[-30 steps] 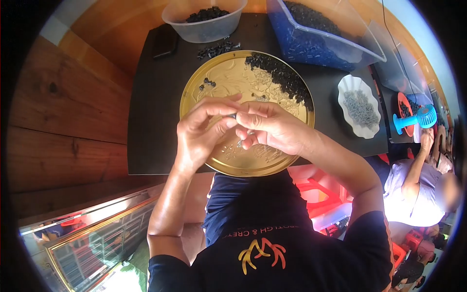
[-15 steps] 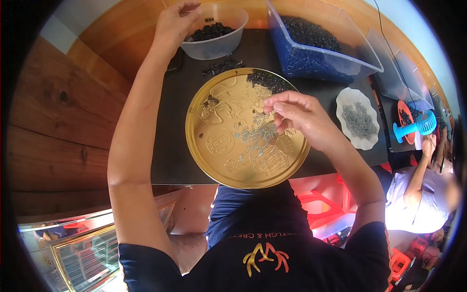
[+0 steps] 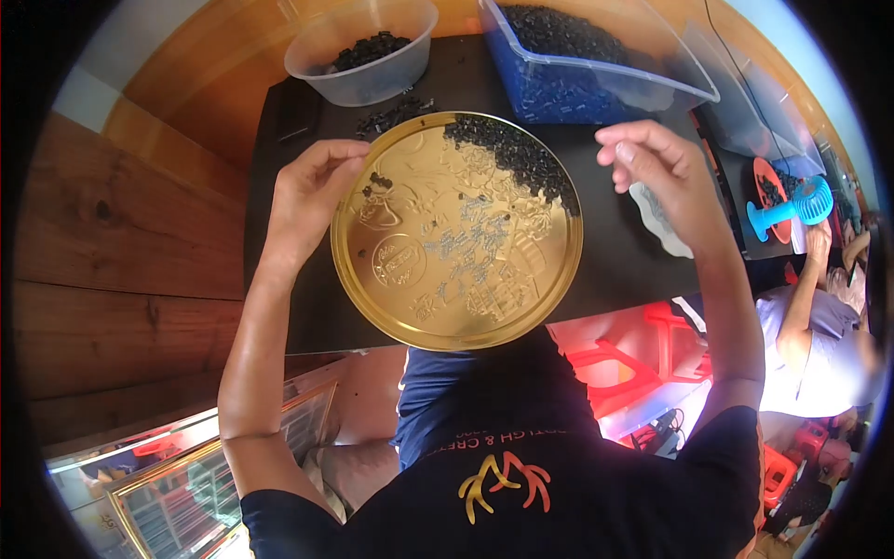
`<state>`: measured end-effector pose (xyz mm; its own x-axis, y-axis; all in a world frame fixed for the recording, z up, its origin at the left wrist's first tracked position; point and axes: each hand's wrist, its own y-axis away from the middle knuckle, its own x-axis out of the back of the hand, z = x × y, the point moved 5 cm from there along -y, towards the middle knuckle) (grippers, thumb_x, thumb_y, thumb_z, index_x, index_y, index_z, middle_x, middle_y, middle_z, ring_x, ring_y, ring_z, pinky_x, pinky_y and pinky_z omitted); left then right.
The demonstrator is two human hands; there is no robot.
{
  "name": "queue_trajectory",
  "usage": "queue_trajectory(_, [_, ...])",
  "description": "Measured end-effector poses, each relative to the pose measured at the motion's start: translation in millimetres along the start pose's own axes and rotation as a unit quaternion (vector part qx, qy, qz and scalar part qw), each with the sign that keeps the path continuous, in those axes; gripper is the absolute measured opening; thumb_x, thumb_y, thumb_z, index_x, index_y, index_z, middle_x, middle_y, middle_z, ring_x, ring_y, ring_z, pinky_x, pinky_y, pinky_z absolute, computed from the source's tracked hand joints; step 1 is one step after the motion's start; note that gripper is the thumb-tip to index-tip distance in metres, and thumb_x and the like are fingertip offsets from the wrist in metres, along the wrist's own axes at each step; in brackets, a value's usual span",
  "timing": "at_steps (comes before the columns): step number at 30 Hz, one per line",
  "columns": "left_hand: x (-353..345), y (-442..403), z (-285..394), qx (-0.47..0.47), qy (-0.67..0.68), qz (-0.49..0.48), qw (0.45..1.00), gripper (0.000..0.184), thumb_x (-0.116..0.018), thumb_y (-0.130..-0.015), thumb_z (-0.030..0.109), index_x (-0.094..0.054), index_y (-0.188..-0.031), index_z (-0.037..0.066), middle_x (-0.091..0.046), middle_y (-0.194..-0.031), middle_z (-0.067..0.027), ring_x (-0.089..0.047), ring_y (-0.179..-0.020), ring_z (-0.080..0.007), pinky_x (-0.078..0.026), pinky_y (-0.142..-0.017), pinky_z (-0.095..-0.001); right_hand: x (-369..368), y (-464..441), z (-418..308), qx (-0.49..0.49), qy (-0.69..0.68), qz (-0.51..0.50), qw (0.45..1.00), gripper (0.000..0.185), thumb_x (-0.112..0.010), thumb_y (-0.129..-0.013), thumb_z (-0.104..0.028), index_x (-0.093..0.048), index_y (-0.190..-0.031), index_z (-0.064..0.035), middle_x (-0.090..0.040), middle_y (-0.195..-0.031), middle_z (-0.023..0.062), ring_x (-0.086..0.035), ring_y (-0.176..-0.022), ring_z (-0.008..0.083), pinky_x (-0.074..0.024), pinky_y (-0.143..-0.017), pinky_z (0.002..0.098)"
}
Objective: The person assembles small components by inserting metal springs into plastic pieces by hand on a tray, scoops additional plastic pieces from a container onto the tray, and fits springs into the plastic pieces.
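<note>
A round gold tray [image 3: 372, 298] with an embossed surface rests at the table's near edge. On it lie scattered small silver metal pieces [image 3: 475, 247], and small black pieces [image 3: 507, 154] are heaped along its far right rim. My left hand [image 3: 312, 191] is at the tray's left rim, near a small clump of black pieces [image 3: 377, 184]. Its thumb and fingers are closed together; anything between them is too small to make out. To the right of the tray, my right hand [image 3: 666, 177] is raised with curled fingers and thumb close together, their contents unclear.
A translucent bowl [image 3: 391, 79] of black pieces stands at the back left, with loose black pieces [image 3: 396, 114] before it. A large clear bin [image 3: 605, 74] is behind the tray. My right hand partly covers a white scalloped dish [image 3: 656, 224]. Another person [image 3: 810, 345] sits far right near a blue fan [image 3: 792, 210].
My left hand has come down from the bowl to the tray's left rim. The right hand has moved away from above the tray to its right side. The view has shifted slightly.
</note>
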<state>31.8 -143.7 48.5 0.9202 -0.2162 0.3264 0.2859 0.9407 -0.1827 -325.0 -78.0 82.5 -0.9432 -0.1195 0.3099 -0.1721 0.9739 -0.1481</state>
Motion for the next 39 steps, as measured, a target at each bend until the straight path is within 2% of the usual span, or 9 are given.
queue_trajectory(2, [-1.1, 15.9, -0.3, 0.02, -0.004, -0.009, 1.0, 0.018, -0.061, -0.095, 0.006, -0.066, -0.11, -0.003, -0.07, -0.1, -0.0069, -0.064, -0.092, -0.0115, -0.051, -0.082, -0.0256, 0.7, 3.0, 2.7, -0.005, 0.012, -0.022, 1.0, 0.022, -0.056, -0.099, -0.014, -0.066, -0.114, -0.0018, -0.067, -0.096, 0.004, -0.058, -0.081, 0.008, -0.0499, -0.075, 0.0249])
queue_trajectory(7, [-24.9, 58.0, 15.4, -0.064, -0.149, -0.079, 0.984, 0.018, -0.065, -0.09, 0.005, -0.068, -0.108, 0.0, -0.07, -0.105, -0.01, -0.067, -0.097, -0.0207, -0.052, -0.087, -0.03, -28.6, 21.5, 16.3, -0.034, 0.068, -0.113, 0.991, 0.02, -0.058, -0.098, -0.014, -0.066, -0.112, -0.0017, -0.068, -0.097, 0.004, -0.06, -0.082, 0.009, -0.0504, -0.076, 0.026])
queue_trajectory(10, [-48.5, 74.3, 23.0, -0.137, -0.223, -0.115, 0.958, 0.022, -0.067, -0.088, 0.007, -0.067, -0.109, 0.001, -0.067, -0.113, -0.0126, -0.063, -0.109, -0.0287, -0.051, -0.094, -0.0357, -50.0, 30.7, 16.2, 0.125, 0.187, -0.192, 0.955, 0.016, -0.066, -0.09, -0.01, -0.068, -0.105, -0.0036, -0.067, -0.092, 0.0067, -0.064, -0.084, 0.0195, -0.0511, -0.075, 0.0322])
queue_trajectory(13, [-66.6, 81.7, 25.8, -0.179, -0.249, -0.15, 0.94, 0.026, -0.066, -0.088, 0.008, -0.066, -0.113, 0.002, -0.063, -0.122, -0.0134, -0.057, -0.12, -0.0322, -0.048, -0.1, -0.0396, -69.8, 43.5, 12.2, 0.192, 0.253, -0.226, 0.921, 0.015, -0.072, -0.083, -0.011, -0.068, -0.097, -0.0057, -0.065, -0.092, 0.0059, -0.063, -0.087, 0.0242, -0.0498, -0.078, 0.0368])
queue_trajectory(16, [-71.2, 82.1, 23.7, -0.176, -0.254, -0.166, 0.937, 0.028, -0.064, -0.088, 0.004, -0.064, -0.116, 0.001, -0.06, -0.127, -0.0148, -0.055, -0.121, -0.0328, -0.047, -0.102, -0.0394, -84.2, 55.1, 12.1, 0.268, 0.283, -0.232, 0.892, 0.016, -0.073, -0.082, -0.023, -0.067, -0.085, -0.0081, -0.062, -0.085, 0.0043, -0.061, -0.084, 0.0247, -0.047, -0.079, 0.0388])
queue_trajectory(20, [-70.3, 76.2, 21.5, -0.172, -0.238, -0.131, 0.947, 0.027, -0.064, -0.086, 0.002, -0.065, -0.113, 0.0, -0.061, -0.119, -0.0157, -0.058, -0.113, -0.0338, -0.048, -0.096, -0.0406, -87.5, 59.6, 16.4, 0.267, 0.291, -0.237, 0.888, 0.012, -0.071, -0.083, -0.019, -0.067, -0.087, -0.0087, -0.062, -0.086, 0.0048, -0.06, -0.087, 0.0246, -0.0468, -0.079, 0.0391])
queue_trajectory(27, [-77.6, 61.0, 17.3, -0.204, -0.291, -0.066, 0.933, 0.02, -0.064, -0.085, 0.003, -0.066, -0.105, -0.001, -0.062, -0.105, -0.0155, -0.06, -0.098, -0.0348, -0.05, -0.087, -0.0417, -96.8, 16.1, 20.7, 0.227, 0.315, -0.1, 0.916, 0.018, -0.063, -0.086, -0.004, -0.065, -0.104, -0.0019, -0.063, -0.102, 0.0115, -0.062, -0.093, 0.0314, -0.0518, -0.082, 0.0411])
queue_trajectory(31, [-75.0, 55.1, 14.5, -0.154, -0.292, -0.063, 0.942, 0.018, -0.063, -0.086, 0.005, -0.066, -0.103, -0.001, -0.061, -0.101, -0.0161, -0.061, -0.097, -0.0355, -0.05, -0.085, -0.0424, -115.2, -7.9, 29.3, 0.223, 0.365, -0.104, 0.898, 0.029, -0.06, -0.082, 0.002, -0.064, -0.111, -0.0023, -0.061, -0.107, 0.0123, -0.06, -0.102, 0.0313, -0.0529, -0.084, 0.0408])
queue_trajectory(39, [-91.7, 41.4, 9.8, -0.12, -0.284, -0.1, 0.946, 0.019, -0.062, -0.087, 0.006, -0.066, -0.104, -0.001, -0.06, -0.099, -0.0177, -0.061, -0.097, -0.0363, -0.049, -0.085, -0.0438, -141.6, -23.8, 36.7, 0.198, 0.424, -0.137, 0.873, 0.031, -0.061, -0.076, 0.003, -0.064, -0.106, -0.0018, -0.058, -0.107, 0.0133, -0.058, -0.104, 0.0318, -0.0528, -0.084, 0.0411])
